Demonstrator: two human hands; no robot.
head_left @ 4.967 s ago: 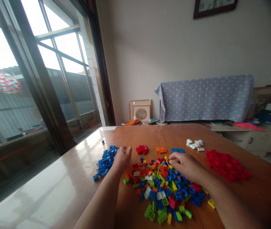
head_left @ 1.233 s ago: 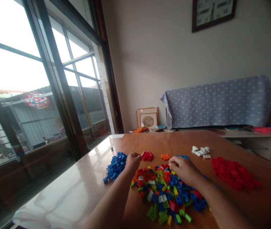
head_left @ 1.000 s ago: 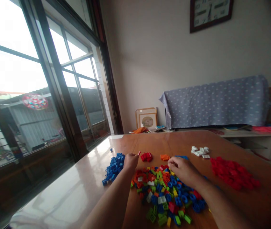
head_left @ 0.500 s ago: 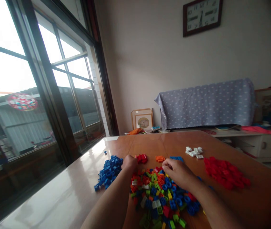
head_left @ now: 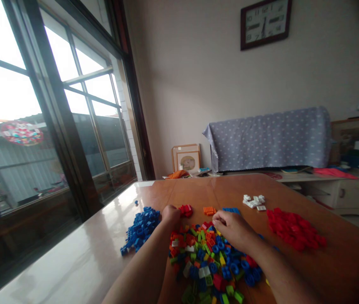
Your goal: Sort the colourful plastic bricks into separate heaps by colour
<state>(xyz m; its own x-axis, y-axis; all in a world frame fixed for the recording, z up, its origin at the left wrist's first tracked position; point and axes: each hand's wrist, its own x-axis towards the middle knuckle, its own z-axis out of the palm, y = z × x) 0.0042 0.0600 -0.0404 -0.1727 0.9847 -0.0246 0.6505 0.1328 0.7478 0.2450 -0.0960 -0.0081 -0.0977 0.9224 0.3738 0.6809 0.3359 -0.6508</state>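
My left hand [head_left: 170, 214] is closed at the left end of a small group of red bricks [head_left: 186, 210], touching or nearly touching it. Its fingertips are turned away, so anything in them is hidden. My right hand [head_left: 227, 221] hovers over the far edge of a mixed pile of toy building bricks [head_left: 204, 270], fingers curled into a pinch; what they hold, if anything, cannot be made out. Just beyond the pile lie a flat orange brick block [head_left: 209, 210] and some blue bricks [head_left: 230, 210], the latter partly behind my right hand.
On the brown table [head_left: 195, 190], a heap of blue bricks [head_left: 143, 228] lies left and a heap of red bricks [head_left: 295, 228] right. Several white bricks [head_left: 254, 202] are farther back. One small blue piece [head_left: 136, 202] sits apart. A window [head_left: 87, 105] flanks the table's left.
The view has turned slightly to the right. My left hand has edged forward beside the red group. My right hand stays nearly in place, its fingers still curled.
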